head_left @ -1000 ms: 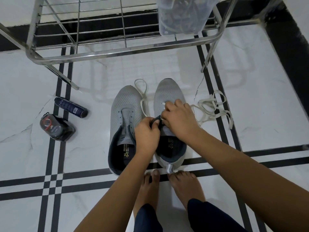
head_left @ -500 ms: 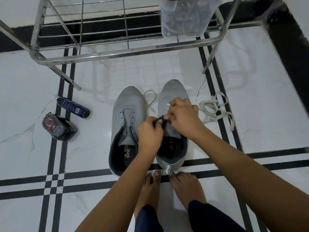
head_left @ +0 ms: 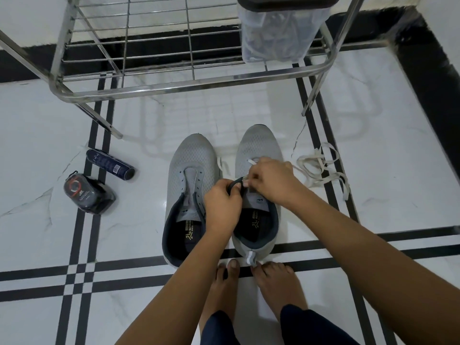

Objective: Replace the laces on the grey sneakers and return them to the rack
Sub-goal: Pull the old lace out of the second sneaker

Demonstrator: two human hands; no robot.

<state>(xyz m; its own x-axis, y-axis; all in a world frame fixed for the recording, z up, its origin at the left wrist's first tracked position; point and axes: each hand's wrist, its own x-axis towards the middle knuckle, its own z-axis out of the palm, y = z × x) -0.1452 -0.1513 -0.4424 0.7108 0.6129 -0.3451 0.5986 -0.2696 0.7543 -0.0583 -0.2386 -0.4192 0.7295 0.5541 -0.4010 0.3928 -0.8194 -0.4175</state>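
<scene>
Two grey sneakers stand side by side on the floor, toes pointing at the rack. The left sneaker (head_left: 190,170) has bare eyelets and no lace. My left hand (head_left: 222,205) grips the dark collar edge of the right sneaker (head_left: 257,143). Over that shoe's eyelets, my right hand (head_left: 270,180) pinches a white lace (head_left: 251,161), whose tip pokes out by my fingers. A short loop of the lace lies between the shoes. A loose pile of white lace (head_left: 321,168) sits on the floor to the right.
The steel shoe rack (head_left: 159,88) stands just beyond the shoes, holding a clear container (head_left: 281,31) with a dark lid. A dark spray can (head_left: 110,165) and a shoe polish pack (head_left: 87,195) lie at left. My bare feet (head_left: 251,290) touch the sneakers' heels.
The lace loop between the shoes has shrunk as my right hand pulled lace through. The camera view tilted slightly, sliding the shoes lower in view. My left hand kept its hold.
</scene>
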